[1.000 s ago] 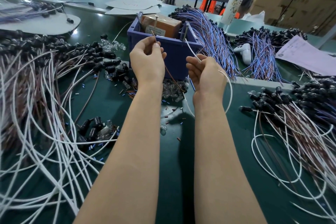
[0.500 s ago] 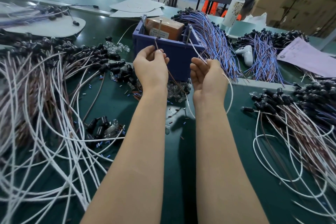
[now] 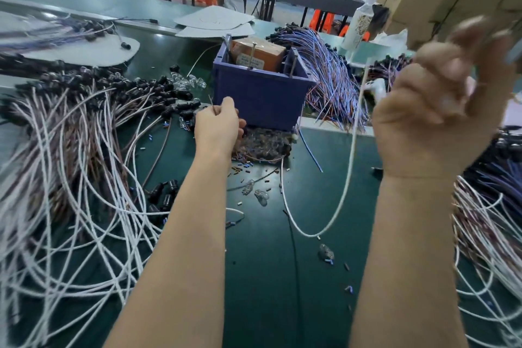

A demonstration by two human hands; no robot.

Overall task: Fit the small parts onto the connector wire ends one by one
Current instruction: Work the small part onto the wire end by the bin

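Head view, white wire: a long thin white wire (image 3: 348, 167) hung in a big loop over the green table (image 3: 282, 277).
Brown wire: a thin brown wire (image 3: 211, 103) stuck up a little way out of the left hand (image 3: 217, 128).
Small parts: a pile of small clear parts (image 3: 265, 145) lay right in front of the blue bin (image 3: 262, 99).
Change: half a second before, both hands were side by side in front of the bin. Now the right hand (image 3: 432, 110) was high up and off to the right, and the left hand had dropped down beside the pile.
Left fingers: curled tight, pinching the brown wire near its tip.
Right fingers: curled but blurry. The white wire's top end rose just beside that hand, and I could not tell if the fingers held it.
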